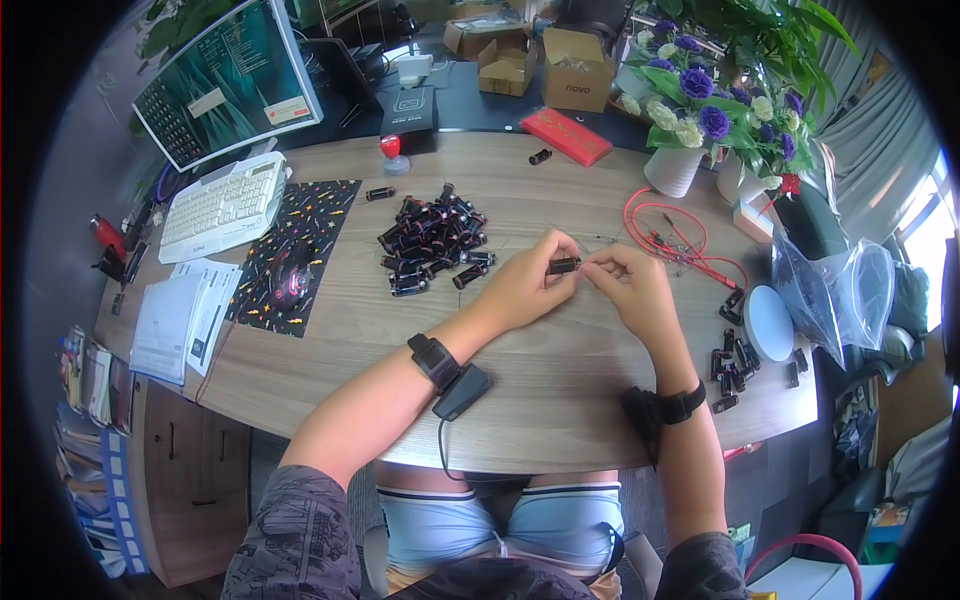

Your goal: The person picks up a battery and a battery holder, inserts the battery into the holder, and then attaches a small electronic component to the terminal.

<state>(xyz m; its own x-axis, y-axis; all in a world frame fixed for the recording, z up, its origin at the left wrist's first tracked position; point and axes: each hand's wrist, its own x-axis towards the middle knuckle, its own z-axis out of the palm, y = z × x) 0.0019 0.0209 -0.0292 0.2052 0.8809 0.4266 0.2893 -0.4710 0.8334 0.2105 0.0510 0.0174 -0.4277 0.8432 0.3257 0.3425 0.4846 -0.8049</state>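
My left hand [540, 278] is closed around a small black cylinder [563, 266], held sideways just above the table. The fingertips of my right hand [632, 285] are pinched together at the cylinder's right end; what they grip is too small to make out. Left of my hands lies a heap of similar black cylinders [430, 235], with thin wires sticking out from it. A smaller group of black cylinders [735, 370] lies by the table's right edge.
A red cable [690, 255] lies coiled beyond my right hand, near flower pots [675, 170] and a clear plastic bag [835, 285]. A round pale lid or dish [768, 323] is at the right edge. On the left are a keyboard [225, 205], patterned mat [325, 220] and papers [165, 325].
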